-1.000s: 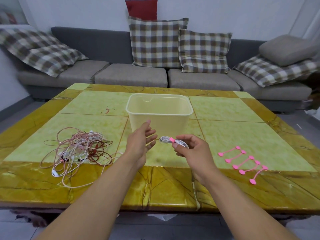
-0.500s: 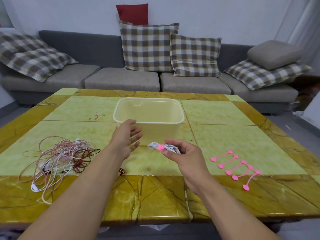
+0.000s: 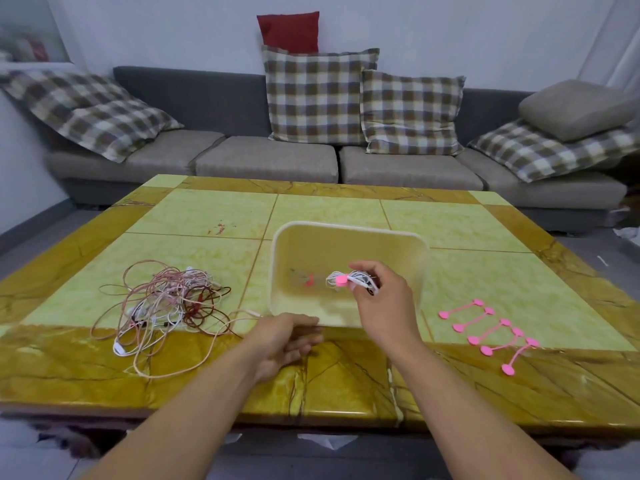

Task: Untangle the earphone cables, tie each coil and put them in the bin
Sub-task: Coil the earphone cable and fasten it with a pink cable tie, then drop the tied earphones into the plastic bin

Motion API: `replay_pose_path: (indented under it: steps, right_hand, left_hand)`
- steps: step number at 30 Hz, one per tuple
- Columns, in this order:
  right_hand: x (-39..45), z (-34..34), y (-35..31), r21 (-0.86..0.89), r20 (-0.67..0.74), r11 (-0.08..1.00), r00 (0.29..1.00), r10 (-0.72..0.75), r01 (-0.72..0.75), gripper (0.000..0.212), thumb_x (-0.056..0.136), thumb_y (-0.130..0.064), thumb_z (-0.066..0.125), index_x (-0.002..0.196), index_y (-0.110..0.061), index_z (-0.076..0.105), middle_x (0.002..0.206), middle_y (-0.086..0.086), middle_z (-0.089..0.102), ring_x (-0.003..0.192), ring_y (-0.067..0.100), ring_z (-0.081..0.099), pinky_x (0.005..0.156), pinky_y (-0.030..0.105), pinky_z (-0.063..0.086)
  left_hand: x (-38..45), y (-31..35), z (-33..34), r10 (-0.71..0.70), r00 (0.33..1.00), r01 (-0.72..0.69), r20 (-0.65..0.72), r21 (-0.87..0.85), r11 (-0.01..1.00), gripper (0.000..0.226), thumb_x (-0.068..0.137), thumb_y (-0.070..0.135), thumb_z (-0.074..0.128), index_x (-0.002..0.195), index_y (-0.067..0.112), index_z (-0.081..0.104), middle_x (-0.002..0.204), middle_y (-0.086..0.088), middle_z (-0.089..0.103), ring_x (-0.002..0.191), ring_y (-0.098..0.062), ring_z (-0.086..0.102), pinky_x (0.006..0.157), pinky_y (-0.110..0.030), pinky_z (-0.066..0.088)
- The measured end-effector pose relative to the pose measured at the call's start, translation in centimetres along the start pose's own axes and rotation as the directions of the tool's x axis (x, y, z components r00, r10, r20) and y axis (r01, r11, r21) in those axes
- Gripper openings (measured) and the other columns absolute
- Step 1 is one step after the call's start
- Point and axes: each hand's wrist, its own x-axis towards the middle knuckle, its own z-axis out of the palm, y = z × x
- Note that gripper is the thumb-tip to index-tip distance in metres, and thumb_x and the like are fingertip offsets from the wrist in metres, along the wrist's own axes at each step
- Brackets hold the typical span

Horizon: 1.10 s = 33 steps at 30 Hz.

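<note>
A coiled white earphone cable [image 3: 353, 279], bound by a pink tie [image 3: 341, 280], is held above the open mouth of the cream plastic bin [image 3: 349, 233]. The right hand [image 3: 382, 299] holds the coil, thumb and fingertips closed round its right end, so that the tied end points left over the bin's interior. On the bin's floor lies another small bundle with a reddish tie [image 3: 306, 279]; its details are blurred. The bin appears tilted toward the viewer, with its near rim low over the table.

The left hand [image 3: 285, 337] is at the bin's near rim, fingers loosely curled beneath or against the edge; whether they actually grip the rim cannot be told, because the back of the hand hides the contact.

To the left of the bin, on the table [image 3: 450, 223], lies the tangled pile of earphone cables [image 3: 162, 299], pink, white and dark red strands looped over one another, with one pale strand trailing toward the left hand. To the right of the bin, well apart from it, a group of spare pink ties [image 3: 491, 332] lies in a rough row near the table's front right border.

The table has a green tiled top with a yellow-brown marbled border. Behind it stands a grey sofa [image 3: 266, 161] carrying several checked cushions [image 3: 315, 95], one red cushion [image 3: 288, 31] and one plain grey cushion [image 3: 575, 107].
</note>
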Motion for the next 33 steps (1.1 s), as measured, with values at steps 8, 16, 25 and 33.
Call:
replay_pose_path:
  steps: [8, 16, 25, 33]
  right_hand:
    - [5.3, 0.8, 1.2, -0.079, 0.029, 0.983, 0.985, 0.169, -0.166, 0.018, 0.09, -0.016, 0.077, 0.106, -0.022, 0.071, 0.1, -0.007, 0.068, 0.093, 0.014, 0.064, 0.067, 0.02, 0.044]
    - [8.5, 0.4, 2.6, -0.336, 0.163, 0.918, 0.947, 0.276, -0.21, 0.022, 0.082, -0.021, 0.085, 0.099, -0.018, 0.071, 0.101, 0.003, 0.069, 0.092, 0.02, 0.063, 0.076, 0.025, 0.044]
    - [7.9, -1.0, 0.9, -0.811, 0.284, 0.585, 0.885, 0.37, 0.016, 0.015, 0.088, -0.016, 0.079, 0.103, -0.019, 0.076, 0.105, 0.004, 0.072, 0.096, 0.023, 0.065, 0.073, 0.023, 0.044]
    - [6.5, -1.7, -2.7, -0.766, 0.224, 0.643, 0.941, 0.253, 0.01, 0.044, 0.086, 0.008, 0.059, 0.116, -0.022, 0.072, 0.125, 0.008, 0.064, 0.107, 0.025, 0.065, 0.088, 0.035, 0.055]
  left_hand:
    - [-3.1, 0.3, 0.7, -0.036, 0.991, 0.023, 0.126, 0.104, 0.994, 0.02, 0.086, 0.02, 0.077, 0.103, 0.009, 0.073, 0.098, -0.011, 0.079, 0.063, -0.012, 0.072, 0.047, -0.016, 0.046]
    - [-3.0, 0.6, 0.3, 0.016, 0.994, -0.021, 0.108, 0.042, 0.999, 0.016, 0.087, 0.02, 0.075, 0.099, 0.01, 0.075, 0.094, -0.012, 0.079, 0.059, -0.012, 0.072, 0.045, -0.017, 0.044]
    - [-2.8, 0.5, 0.4, 0.101, 0.993, -0.1, 0.056, -0.025, 0.995, 0.019, 0.081, 0.025, 0.081, 0.094, 0.011, 0.08, 0.081, -0.01, 0.077, 0.062, -0.013, 0.073, 0.044, -0.017, 0.046]
    - [-2.8, 0.6, 1.0, 0.159, 0.987, -0.158, 0.02, -0.061, 0.986, 0.023, 0.081, 0.027, 0.082, 0.093, 0.007, 0.079, 0.08, -0.01, 0.077, 0.062, -0.013, 0.073, 0.047, -0.017, 0.047]
